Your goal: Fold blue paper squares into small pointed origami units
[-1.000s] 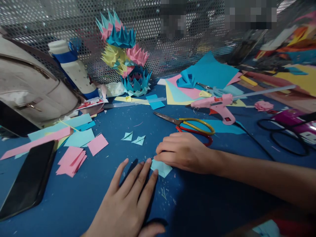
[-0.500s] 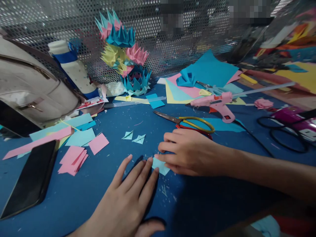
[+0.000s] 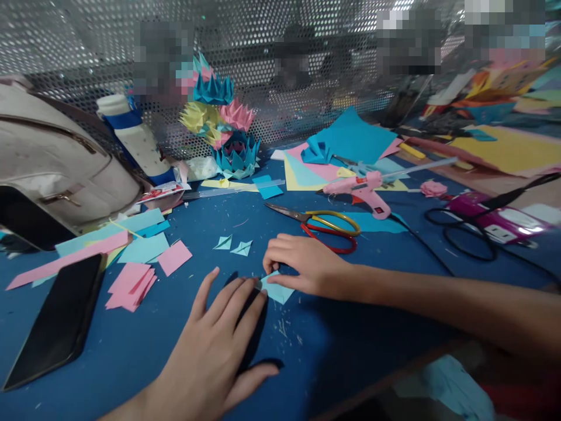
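Note:
A small light blue paper square point(image 3: 279, 290) with crease lines lies on the blue table. Spread flat, my left hand point(image 3: 214, 345) has its fingertips at the square's left edge. Curled over the paper's upper side is my right hand point(image 3: 307, 264), its thumb on the sheet and its fingers bent; it grips the edge there, and the fingertips are partly hidden. Beyond my hands sit two small folded light blue paper pieces, one point(image 3: 223, 242) left of the other point(image 3: 242, 248). Open-bladed scissors point(image 3: 302, 217) with yellow and red handles lie just past my right hand.
Left are pink paper squares point(image 3: 130, 285), paper strips point(image 3: 74, 257), a phone point(image 3: 56, 321), a bag point(image 3: 52, 140) and a bottle point(image 3: 138, 140). Behind stand folded paper flowers point(image 3: 236, 153) against a perforated metal panel. Right are a pink glue gun point(image 3: 363, 190), its cord and a purple power strip point(image 3: 482, 219).
My view has turned slightly right, so most things sit further left. My right hand's fingers have curled in more over the paper's upper edge. My left hand remains spread beside it.

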Action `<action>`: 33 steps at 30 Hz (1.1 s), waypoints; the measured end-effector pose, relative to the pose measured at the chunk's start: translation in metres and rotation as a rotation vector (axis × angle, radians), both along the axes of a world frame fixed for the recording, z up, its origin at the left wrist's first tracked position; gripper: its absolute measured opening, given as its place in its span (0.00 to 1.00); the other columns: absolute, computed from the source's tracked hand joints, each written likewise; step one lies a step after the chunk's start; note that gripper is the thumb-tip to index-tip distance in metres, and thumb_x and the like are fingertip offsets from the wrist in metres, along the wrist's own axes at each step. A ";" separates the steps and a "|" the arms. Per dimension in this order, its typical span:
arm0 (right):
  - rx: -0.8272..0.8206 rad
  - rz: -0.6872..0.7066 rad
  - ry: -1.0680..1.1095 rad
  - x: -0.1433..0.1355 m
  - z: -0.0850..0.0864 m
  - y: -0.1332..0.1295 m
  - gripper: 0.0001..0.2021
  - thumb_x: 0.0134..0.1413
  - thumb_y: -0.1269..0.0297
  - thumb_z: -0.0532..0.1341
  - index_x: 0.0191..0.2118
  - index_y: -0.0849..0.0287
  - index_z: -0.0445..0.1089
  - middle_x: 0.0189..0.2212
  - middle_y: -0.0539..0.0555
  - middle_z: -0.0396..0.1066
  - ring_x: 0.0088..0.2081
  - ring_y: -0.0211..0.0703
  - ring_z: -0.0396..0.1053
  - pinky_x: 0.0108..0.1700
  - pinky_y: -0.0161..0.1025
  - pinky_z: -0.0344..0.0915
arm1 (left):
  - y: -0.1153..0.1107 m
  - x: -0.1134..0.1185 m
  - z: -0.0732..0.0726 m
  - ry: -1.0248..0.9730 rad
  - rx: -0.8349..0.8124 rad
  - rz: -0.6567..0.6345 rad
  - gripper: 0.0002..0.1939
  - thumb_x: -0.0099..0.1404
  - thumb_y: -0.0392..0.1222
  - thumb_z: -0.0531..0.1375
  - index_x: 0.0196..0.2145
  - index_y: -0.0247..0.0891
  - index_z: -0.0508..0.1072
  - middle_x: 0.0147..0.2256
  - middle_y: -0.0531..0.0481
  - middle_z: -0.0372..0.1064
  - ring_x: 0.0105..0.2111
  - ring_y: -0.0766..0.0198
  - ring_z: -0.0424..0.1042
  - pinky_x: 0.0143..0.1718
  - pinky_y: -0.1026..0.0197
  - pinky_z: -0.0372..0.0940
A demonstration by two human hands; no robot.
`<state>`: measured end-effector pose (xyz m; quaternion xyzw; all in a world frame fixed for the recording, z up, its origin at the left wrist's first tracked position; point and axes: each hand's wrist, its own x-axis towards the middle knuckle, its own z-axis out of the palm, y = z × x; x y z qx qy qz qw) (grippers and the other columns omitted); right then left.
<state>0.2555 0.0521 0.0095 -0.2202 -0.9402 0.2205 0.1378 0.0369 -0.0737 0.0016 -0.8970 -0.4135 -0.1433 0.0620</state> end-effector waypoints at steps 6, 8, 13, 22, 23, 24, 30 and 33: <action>-0.067 -0.009 0.029 -0.004 0.000 -0.004 0.02 0.61 0.68 0.62 0.36 0.59 0.69 0.33 0.49 0.69 0.37 0.39 0.64 0.39 0.37 0.56 | 0.000 0.001 -0.002 -0.087 -0.022 0.046 0.33 0.71 0.65 0.52 0.59 0.36 0.69 0.48 0.44 0.71 0.51 0.52 0.67 0.68 0.43 0.37; -0.061 0.004 0.062 -0.004 -0.002 -0.005 0.02 0.61 0.69 0.61 0.36 0.59 0.70 0.33 0.49 0.70 0.37 0.39 0.65 0.39 0.36 0.57 | 0.000 0.001 -0.003 -0.080 -0.009 0.056 0.33 0.71 0.65 0.51 0.59 0.35 0.70 0.48 0.43 0.71 0.51 0.51 0.67 0.68 0.42 0.38; 0.118 0.049 0.099 -0.003 -0.005 -0.008 0.06 0.64 0.67 0.60 0.36 0.59 0.72 0.32 0.50 0.71 0.35 0.39 0.62 0.38 0.36 0.56 | 0.002 -0.001 -0.003 -0.062 0.027 0.041 0.32 0.72 0.63 0.52 0.58 0.34 0.70 0.52 0.42 0.71 0.52 0.51 0.67 0.68 0.42 0.37; 0.389 0.245 -0.028 0.006 0.007 0.000 0.13 0.69 0.65 0.56 0.33 0.60 0.73 0.36 0.53 0.71 0.37 0.43 0.57 0.38 0.42 0.51 | 0.009 -0.011 0.004 0.009 -0.015 -0.104 0.31 0.73 0.60 0.53 0.62 0.33 0.66 0.59 0.43 0.68 0.56 0.52 0.67 0.70 0.42 0.34; 0.384 0.255 -0.049 0.008 0.010 0.002 0.12 0.69 0.64 0.56 0.34 0.59 0.74 0.36 0.53 0.71 0.37 0.43 0.57 0.37 0.42 0.50 | 0.010 -0.012 0.005 0.022 -0.011 -0.115 0.32 0.73 0.60 0.53 0.63 0.33 0.65 0.60 0.42 0.67 0.56 0.52 0.67 0.70 0.42 0.33; 0.372 0.263 -0.077 0.011 0.013 0.005 0.11 0.68 0.64 0.57 0.36 0.58 0.74 0.35 0.52 0.71 0.37 0.43 0.57 0.37 0.43 0.49 | 0.010 -0.013 0.006 0.034 -0.008 -0.123 0.32 0.73 0.60 0.53 0.63 0.33 0.65 0.61 0.42 0.66 0.57 0.52 0.67 0.70 0.43 0.32; 0.334 0.345 -0.171 0.024 0.029 0.017 0.08 0.67 0.64 0.59 0.37 0.55 0.75 0.29 0.51 0.70 0.36 0.44 0.58 0.36 0.43 0.47 | 0.012 -0.015 0.011 0.063 -0.044 -0.146 0.32 0.74 0.59 0.53 0.64 0.32 0.64 0.61 0.43 0.66 0.56 0.52 0.67 0.70 0.43 0.27; 0.307 0.339 -0.151 0.023 0.026 0.017 0.10 0.67 0.65 0.58 0.34 0.57 0.74 0.29 0.51 0.70 0.36 0.43 0.59 0.36 0.42 0.49 | 0.014 -0.014 0.011 0.069 -0.044 -0.142 0.32 0.73 0.59 0.54 0.64 0.32 0.64 0.60 0.44 0.68 0.55 0.53 0.67 0.70 0.43 0.26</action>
